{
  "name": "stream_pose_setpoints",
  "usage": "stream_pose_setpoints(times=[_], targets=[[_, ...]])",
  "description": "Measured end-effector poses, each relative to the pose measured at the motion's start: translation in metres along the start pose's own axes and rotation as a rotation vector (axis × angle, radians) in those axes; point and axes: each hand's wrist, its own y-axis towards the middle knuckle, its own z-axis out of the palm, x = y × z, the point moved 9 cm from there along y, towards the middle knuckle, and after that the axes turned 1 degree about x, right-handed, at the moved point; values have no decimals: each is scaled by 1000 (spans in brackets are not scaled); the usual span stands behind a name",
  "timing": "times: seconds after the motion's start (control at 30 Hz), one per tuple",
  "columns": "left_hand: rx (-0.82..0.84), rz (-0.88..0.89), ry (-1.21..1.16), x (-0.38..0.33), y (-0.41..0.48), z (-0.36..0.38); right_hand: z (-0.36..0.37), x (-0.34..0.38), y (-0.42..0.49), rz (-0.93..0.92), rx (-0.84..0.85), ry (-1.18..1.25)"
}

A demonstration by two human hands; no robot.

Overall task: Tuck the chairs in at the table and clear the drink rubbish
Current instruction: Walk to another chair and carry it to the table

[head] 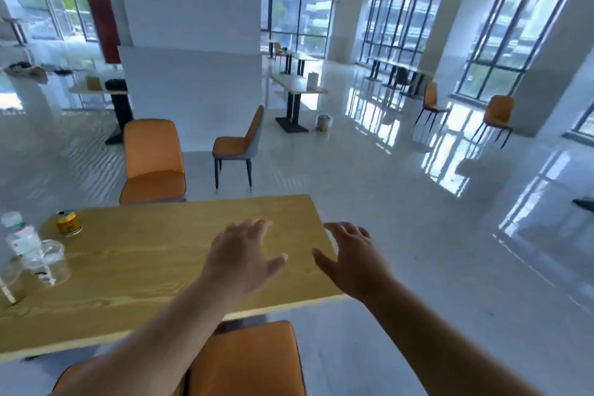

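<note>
A long wooden table point(154, 254) stretches in front of me. My left hand point(244, 257) hovers over its right part, fingers spread and empty. My right hand point(353, 260) is open above the table's right end. On the left of the table stand a gold drink can point(68, 222), a clear plastic bottle point(24, 239) and a clear plastic cup point(53, 262). An orange chair point(153, 161) sits at the far side, close to the table. Another orange chair point(241, 145) stands apart on the floor behind. At my near side an orange chair point(247, 360) is partly under the table.
A white pillar point(193, 51) rises behind the table. Beyond it stand other tables point(297, 87), a small bin point(323, 122) on the floor and two orange chairs point(496, 116) by the windows at right. The glossy white floor point(401, 202) opens to the right.
</note>
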Motion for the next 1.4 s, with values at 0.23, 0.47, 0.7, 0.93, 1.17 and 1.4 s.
stream_pose_setpoints(times=[0.23, 0.47, 0.7, 0.93, 1.17, 1.4], targets=[[-376, 197, 5, -265, 126, -170, -286, -142, 37, -80, -395, -215], [-528, 296, -92, -462, 203, -221, -444, -286, 44, -80, -539, -298], [-557, 419, -100, -568, 308, -204, -492, -406, 96, -59, -607, -318], [-620, 556, -152, -631, 472, -162, -507, -508, 227, -59, -622, -391], [-603, 638, -241, -704, 647, -147, -538, -613, 354, -15, -561, -445], [-632, 654, -190, -743, 809, -93, -509, -715, 502, -97, -553, -469]])
